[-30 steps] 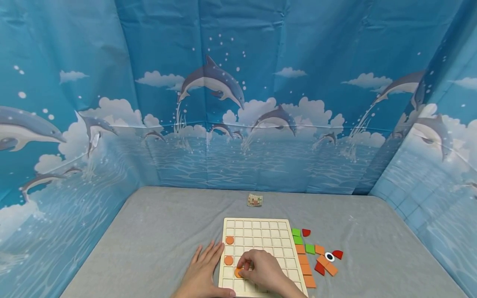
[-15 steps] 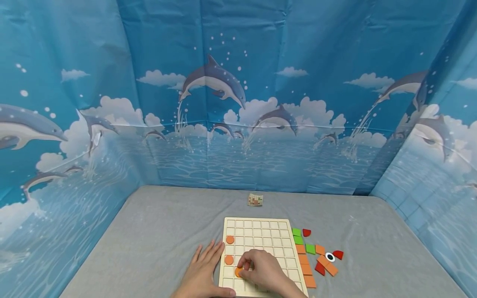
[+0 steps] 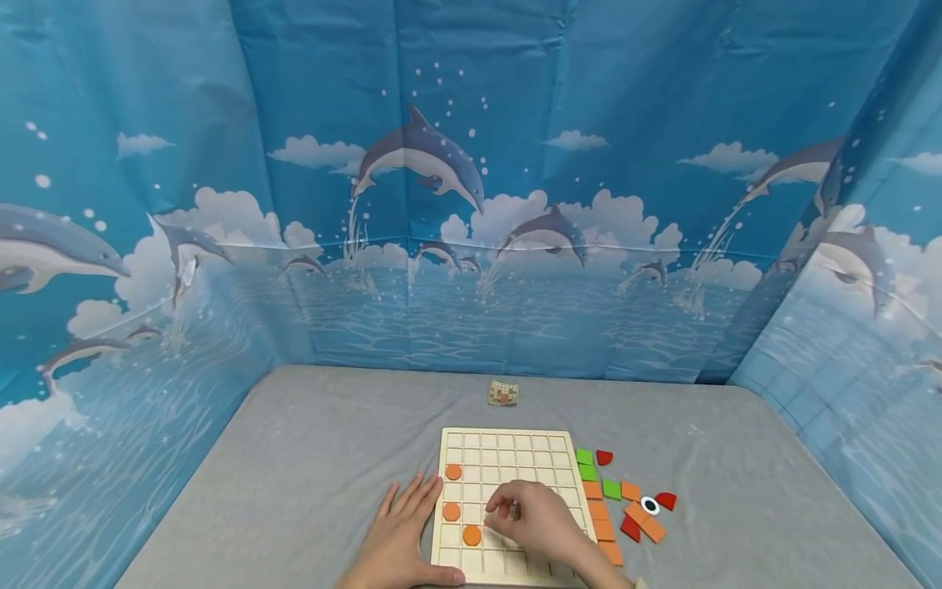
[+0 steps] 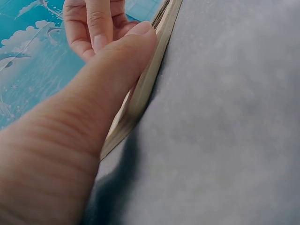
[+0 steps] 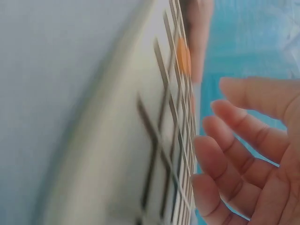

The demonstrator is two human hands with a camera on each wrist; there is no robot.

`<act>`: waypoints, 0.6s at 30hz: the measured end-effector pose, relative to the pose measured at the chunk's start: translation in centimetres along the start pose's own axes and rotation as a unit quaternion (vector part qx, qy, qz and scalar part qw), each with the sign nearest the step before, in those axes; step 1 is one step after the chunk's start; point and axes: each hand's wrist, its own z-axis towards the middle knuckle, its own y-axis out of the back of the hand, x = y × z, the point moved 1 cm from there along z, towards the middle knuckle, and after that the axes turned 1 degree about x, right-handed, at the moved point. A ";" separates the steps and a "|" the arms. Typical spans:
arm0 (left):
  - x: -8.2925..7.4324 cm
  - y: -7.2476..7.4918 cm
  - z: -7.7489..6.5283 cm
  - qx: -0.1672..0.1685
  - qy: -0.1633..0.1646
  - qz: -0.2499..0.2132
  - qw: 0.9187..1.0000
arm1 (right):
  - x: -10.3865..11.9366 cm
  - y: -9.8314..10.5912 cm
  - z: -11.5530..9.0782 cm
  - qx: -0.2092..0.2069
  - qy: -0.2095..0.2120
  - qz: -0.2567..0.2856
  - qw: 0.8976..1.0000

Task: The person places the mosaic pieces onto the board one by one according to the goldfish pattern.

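Note:
A pale wooden grid board lies on the grey cloth. Three orange discs sit in its cells toward the left: one farther up, one lower, and one in the second column. My left hand rests spread along the board's left side, thumb at its near corner; the left wrist view shows that thumb on the board's edge. Over the board, just right of the nearest disc, hovers my right hand, fingers loosely bent and holding nothing. In the right wrist view its fingertips are apart from one another.
Along the board's right side are green squares and orange squares. Farther right lie red quarter-round pieces, a white ring piece with a black centre and more orange squares. A small patterned card lies beyond the board.
My right hand has let go of the nearest orange disc, which now lies in its cell, and has moved up and slightly right. My left hand has stayed in place.

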 end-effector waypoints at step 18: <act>0.0 0.0 0.0 -0.003 -0.007 -0.013 1.000 | -5.7 6.7 -0.8 -0.109 -0.112 -0.042 0.987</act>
